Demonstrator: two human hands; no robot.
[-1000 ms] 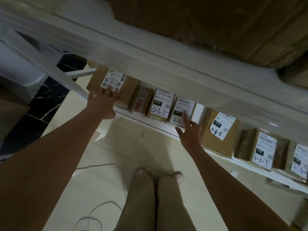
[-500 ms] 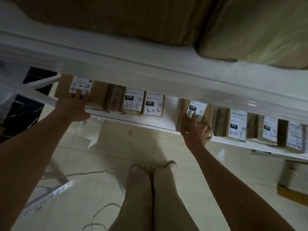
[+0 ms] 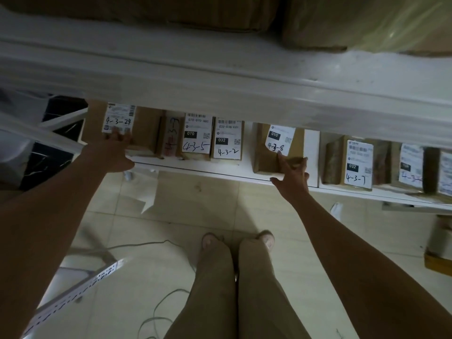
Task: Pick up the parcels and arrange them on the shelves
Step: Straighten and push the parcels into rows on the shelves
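A row of brown cardboard parcels with white labels stands on the lower white shelf (image 3: 220, 173). My left hand (image 3: 115, 150) presses with straight fingers on the front of the leftmost parcel, labelled 4-3-24 (image 3: 144, 128). My right hand (image 3: 292, 177) touches the front of the parcel labelled 4-3-8 (image 3: 266, 157), fingers spread. Between them stand the parcels 4-3-3 (image 3: 171, 137), 4-3-5 (image 3: 197, 137) and 4-3-2 (image 3: 228, 139). A gap lies between 4-3-2 and 4-3-8. Parcel 4-3-7 (image 3: 358, 162) and others stand to the right.
The upper shelf's white edge (image 3: 220, 81) runs across above, carrying large brown boxes (image 3: 171, 13). Below are a tiled floor, my legs and feet (image 3: 234, 277), a loose cable (image 3: 156, 311), a perforated metal rail (image 3: 73, 297) at lower left and a box (image 3: 437, 260) at the right.
My right hand moved right from parcel 4-3-2 to parcel 4-3-8. My left hand stayed on parcel 4-3-24. The view shifted right along the shelf.
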